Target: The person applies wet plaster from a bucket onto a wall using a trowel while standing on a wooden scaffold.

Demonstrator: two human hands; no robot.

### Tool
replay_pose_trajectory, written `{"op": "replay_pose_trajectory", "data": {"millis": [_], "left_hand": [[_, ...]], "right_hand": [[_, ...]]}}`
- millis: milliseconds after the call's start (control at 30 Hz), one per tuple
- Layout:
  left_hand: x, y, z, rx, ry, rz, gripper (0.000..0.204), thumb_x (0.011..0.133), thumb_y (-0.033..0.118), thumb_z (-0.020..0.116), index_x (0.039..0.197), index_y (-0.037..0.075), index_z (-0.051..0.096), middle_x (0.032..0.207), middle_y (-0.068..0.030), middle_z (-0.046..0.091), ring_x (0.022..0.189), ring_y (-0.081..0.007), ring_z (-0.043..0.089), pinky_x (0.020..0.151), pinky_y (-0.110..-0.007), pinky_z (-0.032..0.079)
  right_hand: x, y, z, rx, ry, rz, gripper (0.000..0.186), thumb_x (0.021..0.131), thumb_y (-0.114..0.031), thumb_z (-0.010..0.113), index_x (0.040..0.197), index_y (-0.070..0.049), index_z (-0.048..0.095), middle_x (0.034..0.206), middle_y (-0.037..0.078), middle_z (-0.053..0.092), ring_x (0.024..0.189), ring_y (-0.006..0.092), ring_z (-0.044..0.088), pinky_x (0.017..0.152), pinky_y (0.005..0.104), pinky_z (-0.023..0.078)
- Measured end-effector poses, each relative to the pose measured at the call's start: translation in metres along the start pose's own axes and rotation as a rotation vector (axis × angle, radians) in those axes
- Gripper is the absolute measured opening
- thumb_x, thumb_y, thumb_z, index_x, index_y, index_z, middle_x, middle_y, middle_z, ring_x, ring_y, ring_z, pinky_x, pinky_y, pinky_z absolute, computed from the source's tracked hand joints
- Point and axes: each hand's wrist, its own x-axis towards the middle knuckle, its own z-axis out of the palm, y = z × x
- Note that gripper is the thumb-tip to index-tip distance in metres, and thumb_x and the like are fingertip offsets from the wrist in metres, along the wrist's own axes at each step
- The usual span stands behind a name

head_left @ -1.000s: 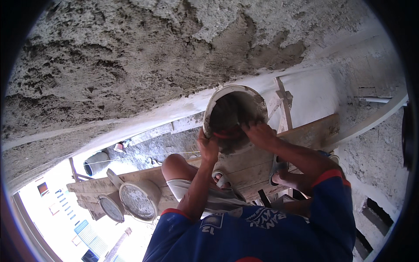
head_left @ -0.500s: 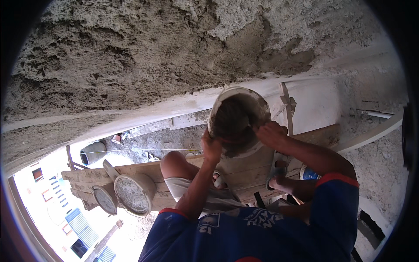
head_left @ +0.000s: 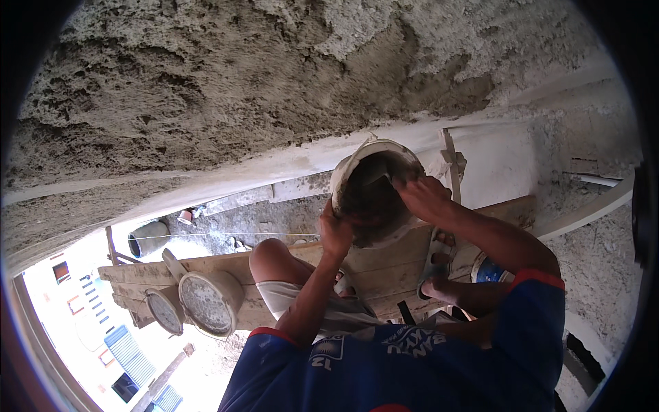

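A pale, mortar-stained bucket is tilted with its mouth toward me, above the plank platform. My left hand is closed on the bucket's near left rim. At the right side of the mouth, my right hand is closed around what looks like a trowel. Its flat blade shows dimly inside the bucket, and its handle is hidden by my fingers. Dark wet mortar lies in the shaded interior. The bucket's wire handle rests up by the far rim.
Rough wet plaster covers the wall ahead. Two mortar-filled buckets, a larger one and a smaller one, stand at the left of the wooden planks. A wooden post rises beyond; a blue container sits near my right foot.
My right hand has moved slightly up and left over the bucket's mouth, and the pale blade now shows inside. The bucket has tipped a little; my left hand keeps its grip.
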Motion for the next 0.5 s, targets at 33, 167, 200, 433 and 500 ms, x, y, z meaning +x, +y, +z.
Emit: {"op": "replay_pose_trajectory", "data": {"millis": [33, 167, 200, 433, 500], "left_hand": [[0.0, -0.001, 0.0, -0.04, 0.009, -0.033, 0.034, 0.079, -0.005, 0.053, 0.111, -0.004, 0.064, 0.088, -0.0166, 0.074, 0.081, -0.0227, 0.071, 0.073, -0.037, 0.055], [0.002, -0.004, -0.004, -0.063, 0.025, -0.023, 0.032, 0.081, -0.004, 0.053, 0.11, -0.003, 0.064, 0.088, -0.017, 0.073, 0.082, -0.0253, 0.072, 0.074, -0.038, 0.054], [0.002, -0.004, -0.005, -0.017, 0.037, -0.032, 0.032, 0.081, -0.003, 0.053, 0.111, -0.003, 0.064, 0.088, -0.017, 0.074, 0.082, -0.0261, 0.072, 0.074, -0.038, 0.054], [0.007, -0.011, 0.003, -0.03, 0.068, 0.061, 0.031, 0.083, -0.001, 0.057, 0.113, -0.004, 0.063, 0.095, -0.0162, 0.073, 0.087, -0.0233, 0.069, 0.077, -0.037, 0.053], [0.006, -0.017, 0.003, -0.091, 0.062, 0.012, 0.033, 0.084, -0.001, 0.061, 0.117, -0.005, 0.062, 0.101, -0.0131, 0.073, 0.094, -0.0151, 0.064, 0.082, -0.033, 0.052]], "right_hand": [[-0.001, -0.002, 0.0, -0.021, -0.089, -0.017, 0.034, 0.078, -0.012, 0.063, 0.108, 0.002, 0.065, 0.087, 0.01, 0.071, 0.078, 0.0233, 0.071, 0.059, 0.0368, 0.056], [-0.002, -0.006, 0.003, -0.085, -0.158, -0.119, 0.034, 0.079, -0.011, 0.062, 0.11, 0.003, 0.064, 0.085, 0.011, 0.071, 0.079, 0.0235, 0.07, 0.059, 0.0367, 0.056], [-0.002, -0.007, 0.006, -0.073, -0.281, -0.155, 0.035, 0.079, -0.011, 0.062, 0.111, 0.003, 0.063, 0.084, 0.012, 0.071, 0.079, 0.0238, 0.07, 0.06, 0.0366, 0.056], [-0.012, -0.013, 0.022, 0.092, -0.143, -0.064, 0.034, 0.078, -0.011, 0.062, 0.11, 0.002, 0.064, 0.08, 0.016, 0.069, 0.075, 0.0267, 0.07, 0.062, 0.0393, 0.057], [-0.013, -0.016, 0.021, 0.102, -0.282, -0.167, 0.026, 0.08, -0.013, 0.061, 0.103, -0.003, 0.067, 0.079, 0.013, 0.069, 0.077, 0.0241, 0.068, 0.063, 0.0405, 0.055]]}}
